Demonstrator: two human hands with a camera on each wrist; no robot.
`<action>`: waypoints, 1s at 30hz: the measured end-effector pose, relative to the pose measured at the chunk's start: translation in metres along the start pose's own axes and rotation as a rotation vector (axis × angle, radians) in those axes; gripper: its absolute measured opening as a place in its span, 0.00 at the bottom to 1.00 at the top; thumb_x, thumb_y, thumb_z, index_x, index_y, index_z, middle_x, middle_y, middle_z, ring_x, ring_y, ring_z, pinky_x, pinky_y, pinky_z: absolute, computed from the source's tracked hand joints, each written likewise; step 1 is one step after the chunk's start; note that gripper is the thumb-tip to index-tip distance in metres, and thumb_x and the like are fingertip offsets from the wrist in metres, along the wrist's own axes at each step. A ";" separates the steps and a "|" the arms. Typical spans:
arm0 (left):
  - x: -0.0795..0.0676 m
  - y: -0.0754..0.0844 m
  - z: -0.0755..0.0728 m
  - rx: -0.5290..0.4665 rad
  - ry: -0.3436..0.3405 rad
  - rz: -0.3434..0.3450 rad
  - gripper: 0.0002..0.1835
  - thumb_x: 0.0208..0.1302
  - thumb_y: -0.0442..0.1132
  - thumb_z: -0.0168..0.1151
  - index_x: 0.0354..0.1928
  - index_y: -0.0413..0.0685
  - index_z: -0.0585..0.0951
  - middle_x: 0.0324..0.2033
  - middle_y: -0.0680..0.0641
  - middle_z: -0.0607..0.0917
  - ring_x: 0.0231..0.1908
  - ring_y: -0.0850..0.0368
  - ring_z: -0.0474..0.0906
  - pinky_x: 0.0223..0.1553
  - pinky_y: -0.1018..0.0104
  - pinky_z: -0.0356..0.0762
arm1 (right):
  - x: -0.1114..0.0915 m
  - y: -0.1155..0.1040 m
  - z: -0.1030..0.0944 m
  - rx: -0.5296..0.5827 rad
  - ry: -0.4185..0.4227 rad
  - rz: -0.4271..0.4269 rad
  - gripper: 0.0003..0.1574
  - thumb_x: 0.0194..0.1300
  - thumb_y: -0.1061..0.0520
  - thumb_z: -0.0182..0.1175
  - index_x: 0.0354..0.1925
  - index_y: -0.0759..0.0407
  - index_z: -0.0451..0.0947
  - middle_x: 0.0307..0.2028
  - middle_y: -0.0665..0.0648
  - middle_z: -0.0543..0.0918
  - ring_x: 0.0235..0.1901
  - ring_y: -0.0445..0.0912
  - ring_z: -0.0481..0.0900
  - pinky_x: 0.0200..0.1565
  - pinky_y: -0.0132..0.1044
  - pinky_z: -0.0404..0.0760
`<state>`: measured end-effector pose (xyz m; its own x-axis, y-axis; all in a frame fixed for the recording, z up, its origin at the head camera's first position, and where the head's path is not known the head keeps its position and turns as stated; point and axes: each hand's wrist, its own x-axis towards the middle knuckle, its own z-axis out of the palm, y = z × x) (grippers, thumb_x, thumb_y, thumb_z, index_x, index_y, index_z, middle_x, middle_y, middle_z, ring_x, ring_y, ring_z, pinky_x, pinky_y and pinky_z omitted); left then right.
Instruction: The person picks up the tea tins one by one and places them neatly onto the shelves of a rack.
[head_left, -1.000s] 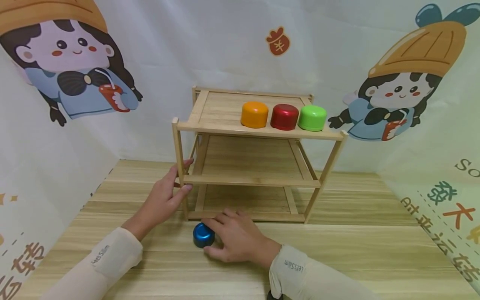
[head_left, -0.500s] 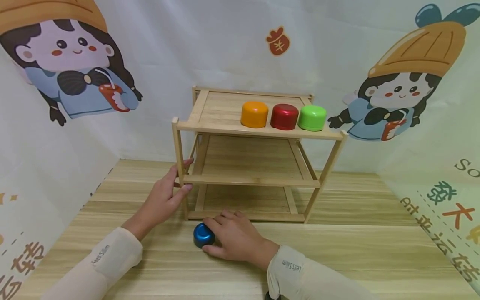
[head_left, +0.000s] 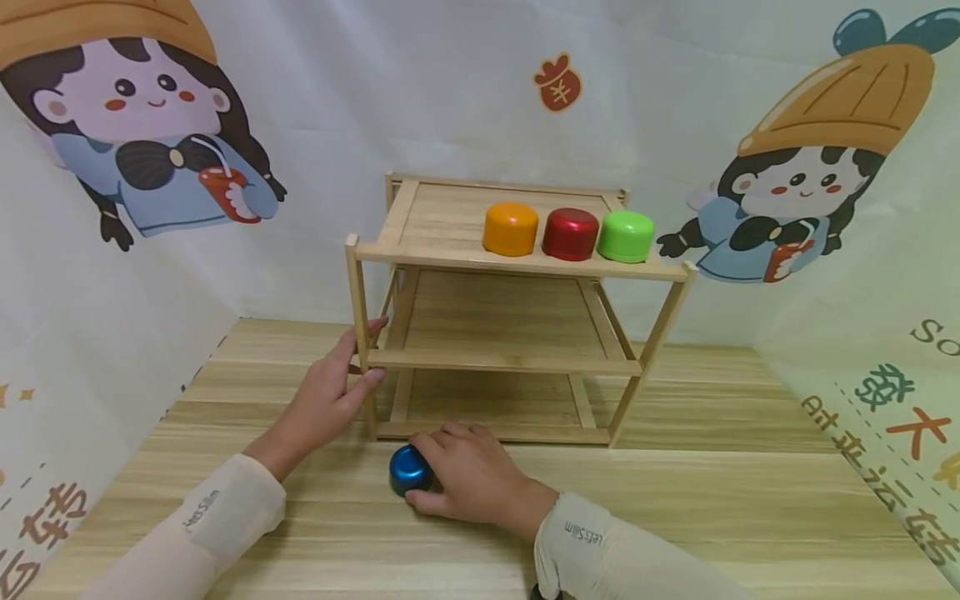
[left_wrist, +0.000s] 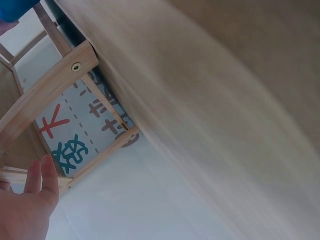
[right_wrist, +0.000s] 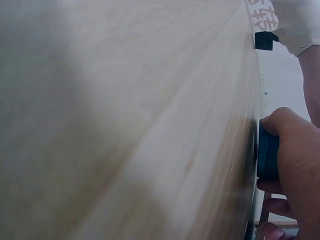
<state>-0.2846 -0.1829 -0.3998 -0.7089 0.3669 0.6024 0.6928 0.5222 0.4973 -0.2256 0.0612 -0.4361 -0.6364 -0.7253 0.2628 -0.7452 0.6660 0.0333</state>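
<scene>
A small three-tier wooden shelf (head_left: 510, 364) stands in the head view. My left hand (head_left: 322, 404) holds its left front post, thumb in front and fingers behind; in the left wrist view, fingers (left_wrist: 48, 182) of that hand lie by the wood. A shiny blue round cap (head_left: 409, 472) is at the table in front of the shelf. My right hand (head_left: 476, 479) grips its right side between thumb and fingers. The right wrist view shows the blue cap (right_wrist: 268, 156) within that grasp, close to the table surface; whether it touches is unclear.
On the top tier, toward the right front, sit an orange cap (head_left: 510, 229), a red cap (head_left: 571, 234) and a green cap (head_left: 627, 237) in a row. A printed cloth (head_left: 465, 100) hangs behind the shelf and along both sides of the wooden table (head_left: 720, 517).
My right thumb and fingers have come slightly further around the blue cap, which has shifted very little. My left hand and the shelf have stayed in place.
</scene>
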 end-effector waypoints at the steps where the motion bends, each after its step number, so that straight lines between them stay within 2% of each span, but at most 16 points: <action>1: 0.000 0.000 0.000 -0.001 0.000 0.000 0.35 0.75 0.35 0.58 0.79 0.48 0.58 0.74 0.43 0.69 0.59 0.43 0.79 0.49 0.47 0.86 | 0.000 0.000 -0.001 0.006 0.003 0.003 0.39 0.67 0.28 0.58 0.64 0.49 0.72 0.53 0.48 0.87 0.52 0.44 0.83 0.52 0.51 0.86; 11: 0.000 0.001 0.000 -0.007 -0.001 0.008 0.34 0.75 0.34 0.57 0.79 0.47 0.58 0.75 0.43 0.68 0.60 0.42 0.79 0.49 0.47 0.86 | -0.003 -0.001 -0.005 0.059 0.047 0.029 0.39 0.67 0.28 0.59 0.64 0.51 0.73 0.54 0.51 0.87 0.52 0.43 0.83 0.50 0.44 0.86; 15: 0.000 0.001 -0.001 -0.005 -0.005 0.005 0.34 0.75 0.34 0.57 0.78 0.47 0.57 0.75 0.43 0.68 0.60 0.42 0.79 0.49 0.47 0.86 | -0.004 0.002 -0.010 0.070 0.063 0.024 0.38 0.66 0.29 0.60 0.62 0.51 0.74 0.50 0.50 0.88 0.48 0.42 0.84 0.47 0.40 0.86; 20: 0.001 0.001 -0.001 -0.009 -0.008 0.000 0.35 0.75 0.35 0.57 0.79 0.48 0.57 0.74 0.42 0.68 0.60 0.42 0.79 0.50 0.46 0.86 | -0.002 0.005 -0.023 0.085 0.077 0.022 0.36 0.65 0.30 0.62 0.59 0.51 0.74 0.43 0.48 0.88 0.40 0.40 0.80 0.39 0.32 0.83; 26: 0.001 0.001 -0.001 -0.008 -0.010 -0.001 0.35 0.75 0.36 0.58 0.79 0.48 0.57 0.75 0.43 0.68 0.61 0.42 0.79 0.50 0.46 0.86 | 0.000 0.004 -0.041 0.137 0.042 0.059 0.37 0.65 0.29 0.62 0.62 0.50 0.73 0.43 0.47 0.87 0.43 0.39 0.79 0.42 0.33 0.82; 30: 0.001 0.002 -0.002 -0.005 -0.011 0.001 0.35 0.75 0.36 0.58 0.79 0.48 0.57 0.75 0.42 0.68 0.61 0.42 0.79 0.50 0.47 0.86 | -0.001 0.003 -0.052 0.186 0.026 0.089 0.38 0.65 0.30 0.62 0.63 0.49 0.73 0.42 0.47 0.85 0.40 0.38 0.77 0.40 0.31 0.80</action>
<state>-0.2833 -0.1831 -0.3972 -0.7096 0.3763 0.5957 0.6942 0.5179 0.4999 -0.2173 0.0729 -0.3864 -0.6974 -0.6588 0.2820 -0.7121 0.6814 -0.1692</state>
